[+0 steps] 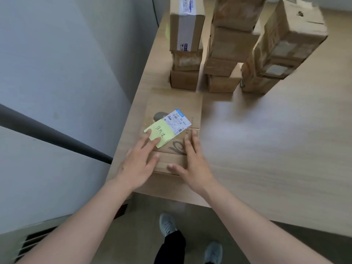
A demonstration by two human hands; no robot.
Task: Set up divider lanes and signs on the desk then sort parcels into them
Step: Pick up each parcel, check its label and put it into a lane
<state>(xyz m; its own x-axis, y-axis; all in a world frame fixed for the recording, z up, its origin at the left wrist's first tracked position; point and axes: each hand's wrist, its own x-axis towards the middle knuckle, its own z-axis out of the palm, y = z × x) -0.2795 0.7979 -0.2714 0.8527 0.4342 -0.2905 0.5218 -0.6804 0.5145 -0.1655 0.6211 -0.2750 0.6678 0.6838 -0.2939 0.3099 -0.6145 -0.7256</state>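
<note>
Nearest the camera are the person's two bare forearms, reaching forward and down over the near edge of the bench (266,149), with grey shoes on the floor below. The bench, a pale wood-grain top running away along the wall, carries three stacks of cardboard parcels at its far end: a left stack (185,54), a middle stack (228,50) and a right stack (276,50), standing just beside one another with narrow gaps between, like lanes. Closer in lies a flat cardboard parcel (171,115) near the bench's left edge, bearing a white shipping label (178,121) and, overlapping that label's lower corner, a yellow sticky note (159,135) with handwriting. Judging by this, the sorting looks well along, with three piles already built; the flat parcel with its note appears to be getting its sign, and I see no separate divider pieces, so how much is left is uncertain. The left hand (139,161) lies open, fingers straight, fingertips pressing the note's lower edge onto the cardboard. The right hand (192,159) is also open and flat, palm down on the parcel just right of the note, thumb spread toward the near edge, gripping nothing.
</note>
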